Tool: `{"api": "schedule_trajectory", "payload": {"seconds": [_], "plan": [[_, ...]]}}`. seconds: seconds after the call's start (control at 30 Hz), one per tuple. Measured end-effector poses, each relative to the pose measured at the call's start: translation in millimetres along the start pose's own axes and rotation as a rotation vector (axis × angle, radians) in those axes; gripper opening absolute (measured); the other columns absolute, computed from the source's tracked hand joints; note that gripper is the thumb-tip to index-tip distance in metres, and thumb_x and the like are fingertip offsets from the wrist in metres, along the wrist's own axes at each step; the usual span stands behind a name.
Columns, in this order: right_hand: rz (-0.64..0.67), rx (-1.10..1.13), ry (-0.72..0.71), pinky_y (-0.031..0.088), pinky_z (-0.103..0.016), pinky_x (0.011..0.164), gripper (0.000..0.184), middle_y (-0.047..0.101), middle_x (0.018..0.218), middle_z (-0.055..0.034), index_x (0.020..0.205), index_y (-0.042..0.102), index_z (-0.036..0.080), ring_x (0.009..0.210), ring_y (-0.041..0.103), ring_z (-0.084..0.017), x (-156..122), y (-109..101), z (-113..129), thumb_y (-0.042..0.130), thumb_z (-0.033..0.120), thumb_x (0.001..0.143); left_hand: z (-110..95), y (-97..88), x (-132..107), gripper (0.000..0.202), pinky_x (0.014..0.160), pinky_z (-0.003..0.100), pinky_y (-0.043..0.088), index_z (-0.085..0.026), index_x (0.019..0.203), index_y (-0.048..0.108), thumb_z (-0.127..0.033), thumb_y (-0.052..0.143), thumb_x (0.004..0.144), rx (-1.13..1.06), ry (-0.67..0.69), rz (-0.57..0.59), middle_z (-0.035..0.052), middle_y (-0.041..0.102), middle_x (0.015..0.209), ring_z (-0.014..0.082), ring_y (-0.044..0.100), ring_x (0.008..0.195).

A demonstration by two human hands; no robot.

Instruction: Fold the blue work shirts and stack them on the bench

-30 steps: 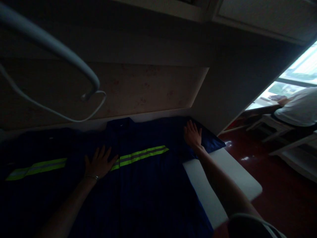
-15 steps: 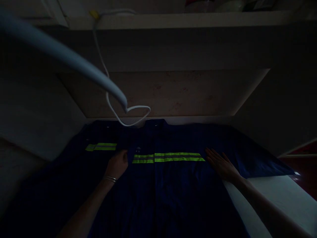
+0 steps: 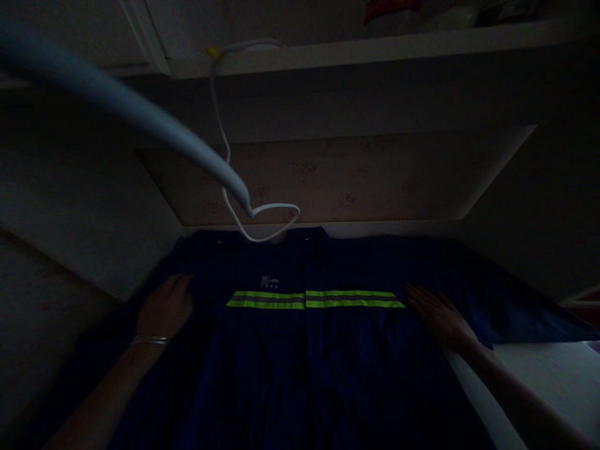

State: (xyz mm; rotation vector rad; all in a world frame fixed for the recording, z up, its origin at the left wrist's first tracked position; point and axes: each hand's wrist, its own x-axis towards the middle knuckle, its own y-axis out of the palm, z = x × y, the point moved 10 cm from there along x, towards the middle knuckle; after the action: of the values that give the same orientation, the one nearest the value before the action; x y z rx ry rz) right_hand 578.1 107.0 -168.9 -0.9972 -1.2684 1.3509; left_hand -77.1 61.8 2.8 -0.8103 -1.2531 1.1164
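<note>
A dark blue work jacket (image 3: 347, 350) lies spread out, front side up, with its collar at the far edge. Across its chest runs a yellow-green reflective strip (image 3: 267, 300) with a grey middle band, and a small white logo (image 3: 269, 282) sits above it. My left hand (image 3: 166, 306), a bracelet at the wrist, is on the dark fabric at the left, its fingers curled in and closed on the jacket's side. My right hand (image 3: 438, 315) rests flat, fingers stretched out, beside the strip's right end. At the upper left, another dark collar (image 3: 219, 236) shows from under the jacket.
A thick pale tube (image 3: 187, 144) slants in from the upper left, a white cable (image 3: 285, 219) looping at its end. A shelf (image 3: 365, 56) with objects on it crosses above. Under the jacket is a pale surface (image 3: 548, 369). The scene is very dark.
My left hand has moved left, drawing the jacket's side outward; the logo is now uncovered and the second strip at the left is hidden. My right hand stays flat on the jacket.
</note>
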Motion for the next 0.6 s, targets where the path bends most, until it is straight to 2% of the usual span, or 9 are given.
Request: {"api": "schedule_trajectory", "payload": {"seconds": [0.07,0.13,0.2,0.23,0.3,0.37,0.43,0.5,0.6], "plan": [[-0.006,-0.011,0.002,0.017,-0.052,0.12,0.06,0.038,0.156,-0.0014,0.151,0.038,0.027,0.146,0.028,-0.022,0,-1,1,0.021,0.048,0.096,-64,5.1,21,0.048,0.103,0.039,0.045,-0.013,0.129,0.059,-0.029,0.029,0.095,-0.111,0.129,-0.077,0.0135,0.059,0.135,0.0266,0.06,0.116],[-0.007,-0.015,0.021,0.017,-0.052,0.12,0.06,0.038,0.156,-0.0009,0.151,0.036,0.028,0.146,0.028,-0.022,0,-2,0,0.019,0.049,0.097,-114,30.1,46,0.053,0.113,0.037,0.036,-0.014,0.137,0.054,-0.035,0.025,0.098,-0.174,0.192,-0.001,0.0103,0.05,0.148,0.0238,0.051,0.129],[-0.01,-0.017,0.032,0.017,-0.052,0.12,0.06,0.038,0.156,-0.0003,0.152,0.035,0.029,0.147,0.027,-0.021,-1,-4,1,0.019,0.049,0.098,-139,62.0,69,0.056,0.117,0.04,0.03,-0.015,0.142,0.049,-0.039,0.024,0.098,-0.19,0.193,0.115,0.0081,0.041,0.155,0.0231,0.041,0.139],[-0.012,-0.019,0.034,0.017,-0.051,0.12,0.06,0.037,0.156,0.0,0.152,0.035,0.029,0.147,0.027,-0.02,-1,-4,1,0.019,0.049,0.098,-140,76.8,78,0.056,0.118,0.043,0.028,-0.016,0.143,0.048,-0.039,0.025,0.098,-0.191,0.178,0.161,0.0074,0.039,0.156,0.0236,0.038,0.141],[-0.005,-0.03,0.028,0.017,-0.051,0.12,0.059,0.037,0.156,0.0003,0.151,0.037,0.029,0.146,0.028,-0.02,-1,-4,1,0.019,0.047,0.098,-125,101.3,89,0.054,0.118,0.054,0.025,-0.021,0.143,0.049,-0.04,0.029,0.096,-0.19,0.126,0.224,0.0066,0.039,0.156,0.0264,0.036,0.143],[0.016,-0.034,0.022,0.018,-0.051,0.12,0.059,0.036,0.157,0.0002,0.15,0.039,0.029,0.146,0.029,-0.021,0,-3,0,0.019,0.047,0.097,-93,120.7,91,0.055,0.114,0.066,0.022,-0.024,0.143,0.048,-0.044,0.031,0.095,-0.186,0.038,0.283,0.0076,0.039,0.155,0.0311,0.036,0.143],[0.035,-0.021,0.029,0.019,-0.051,0.12,0.059,0.037,0.156,0.0,0.149,0.04,0.028,0.146,0.029,-0.021,0,-2,-1,0.021,0.047,0.096,-56,132.2,87,0.059,0.11,0.073,0.022,-0.022,0.145,0.045,-0.047,0.028,0.095,-0.175,-0.061,0.324,0.0107,0.037,0.156,0.0353,0.034,0.143],[0.038,0.008,0.051,0.018,-0.052,0.12,0.06,0.038,0.156,-0.0005,0.149,0.041,0.027,0.146,0.029,-0.022,0,-4,-1,0.023,0.048,0.095,-28,133.8,79,0.06,0.111,0.072,0.02,-0.02,0.146,0.044,-0.045,0.025,0.095,-0.158,-0.119,0.338,0.0118,0.034,0.157,0.0356,0.031,0.145],[0.007,0.098,0.062,0.018,-0.052,0.12,0.061,0.044,0.152,-0.0014,0.145,0.047,0.026,0.144,0.034,-0.024,3,-10,1,0.026,0.049,0.093,-1,118.3,63,0.062,0.117,0.06,0.021,-0.016,0.146,0.043,-0.043,0.024,0.094,-0.14,-0.126,0.297,0.0115,0.032,0.159,0.0322,0.03,0.145]]}}
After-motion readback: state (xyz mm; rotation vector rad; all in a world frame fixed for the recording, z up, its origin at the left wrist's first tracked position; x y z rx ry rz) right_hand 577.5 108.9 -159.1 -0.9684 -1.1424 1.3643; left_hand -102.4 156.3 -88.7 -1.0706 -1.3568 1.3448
